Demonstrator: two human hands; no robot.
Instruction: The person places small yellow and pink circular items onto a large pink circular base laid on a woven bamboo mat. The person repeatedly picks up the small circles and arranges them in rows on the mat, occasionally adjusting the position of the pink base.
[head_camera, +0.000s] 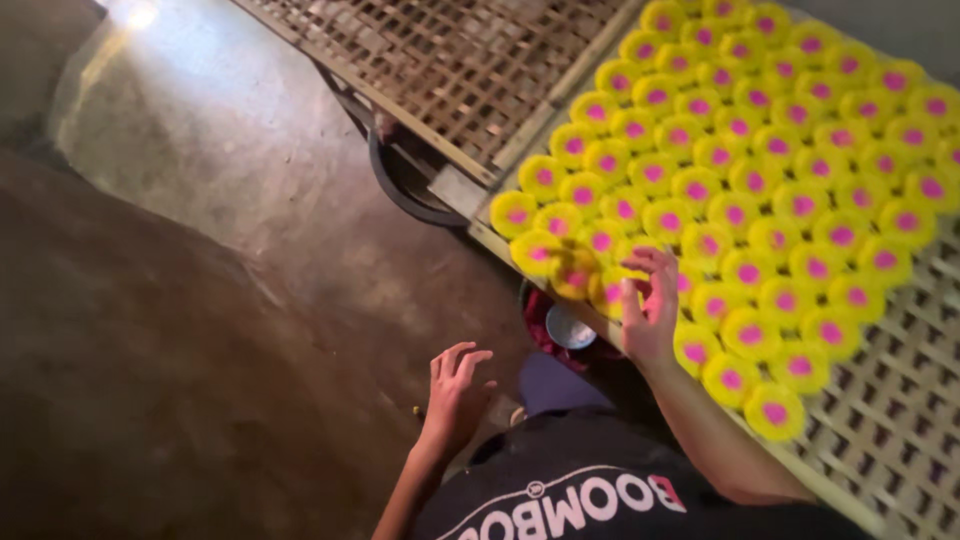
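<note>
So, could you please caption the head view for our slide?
Right hand over yellow, pink-centred discs on a lattice rack; left hand empty.

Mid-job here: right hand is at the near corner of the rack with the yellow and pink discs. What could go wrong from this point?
1. The right hand works over tightly packed yellow discs that overlap; a nudge could shift or smear neighbours.
2. Discs at the bamboo rack's near edge sit close to the rim and might slide off toward the bowl below.
3. The left hand hovers open over the dim floor, giving no visible support.
</note>
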